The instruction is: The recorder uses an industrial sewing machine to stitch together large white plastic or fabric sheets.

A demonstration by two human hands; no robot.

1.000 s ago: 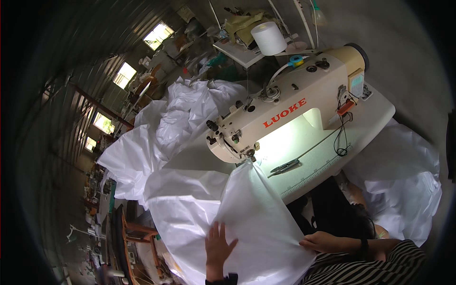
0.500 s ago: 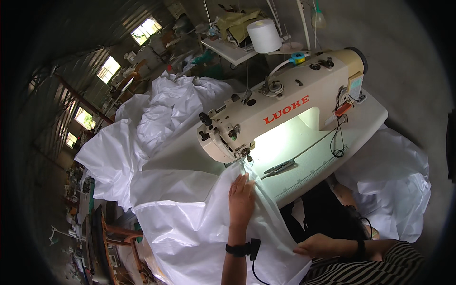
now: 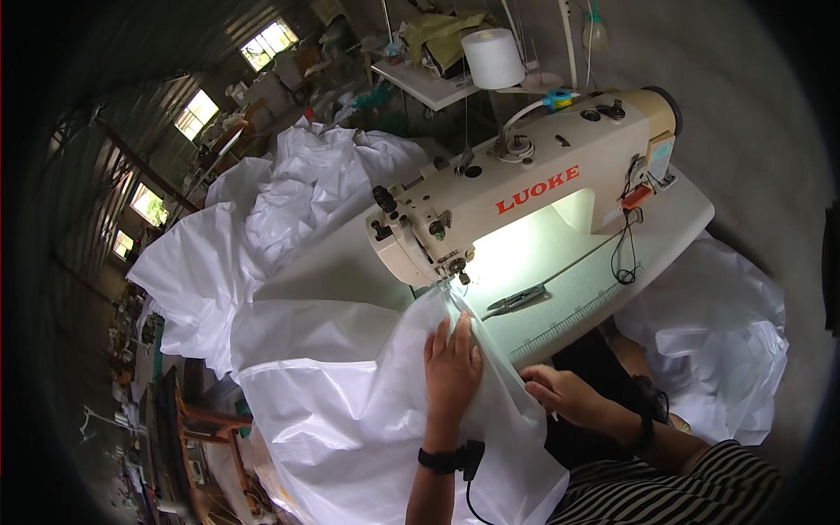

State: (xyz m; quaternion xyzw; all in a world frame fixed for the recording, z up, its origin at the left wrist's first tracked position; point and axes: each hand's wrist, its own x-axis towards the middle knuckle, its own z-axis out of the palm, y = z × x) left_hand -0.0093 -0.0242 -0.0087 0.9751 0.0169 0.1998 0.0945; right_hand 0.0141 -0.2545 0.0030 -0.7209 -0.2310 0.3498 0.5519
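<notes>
The left hand (image 3: 452, 367) lies flat, fingers spread, on the white fabric (image 3: 350, 411) just in front of the needle of the cream sewing machine (image 3: 516, 197). The right hand (image 3: 564, 394) has its grip pinched on the fabric's edge at the front of the tabletop (image 3: 674, 210). The fabric drapes off the tabletop, with more heaped behind the machine. Small snips (image 3: 518, 300) lie under the machine's arm.

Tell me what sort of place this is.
Most likely a sewing workshop or small garment factory. An industrial sewing machine stands on a work table, a large thread cone stands behind it, and heaps of white fabric lie around, with the left hand pressing a piece near the needle.
</notes>
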